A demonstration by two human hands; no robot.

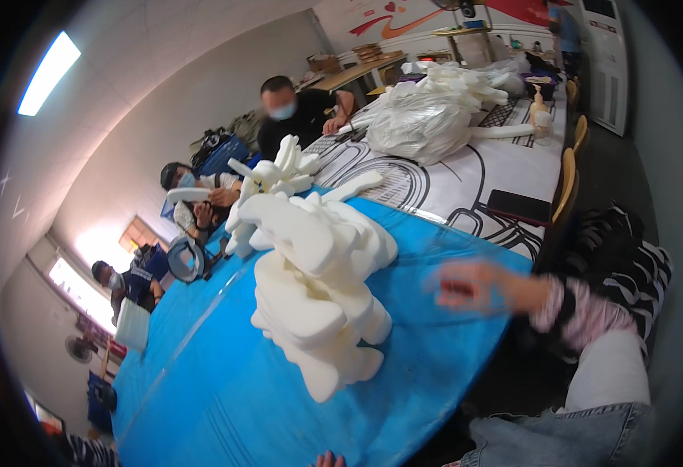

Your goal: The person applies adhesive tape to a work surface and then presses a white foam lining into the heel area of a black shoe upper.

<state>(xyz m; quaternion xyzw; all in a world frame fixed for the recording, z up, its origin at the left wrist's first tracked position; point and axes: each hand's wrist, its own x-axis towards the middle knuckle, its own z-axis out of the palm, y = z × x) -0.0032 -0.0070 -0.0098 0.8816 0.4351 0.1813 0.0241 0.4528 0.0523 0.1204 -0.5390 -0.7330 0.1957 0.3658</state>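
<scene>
Cream-white foam pieces [310, 303], cut in curvy shapes, are heaped in uneven stacks on a blue table cover [201, 373]. My right hand [478, 286], in a pink sleeve with a black band at the wrist, hangs over the cover to the right of the heap, apart from it. Motion smears its fingers, and I see nothing clear in them. Of my left hand [327, 461] only the fingertips show at the bottom edge, slightly apart by the blue cover. The rest of that hand lies outside the picture.
Farther off, a black phone [519, 207] lies on a patterned white cloth, near a plastic bag [419, 128], more foam and a pump bottle [539, 103]. Across the table sit several masked people, one holding a foam strip [189, 193]. Wooden chairs [567, 187] line the right side.
</scene>
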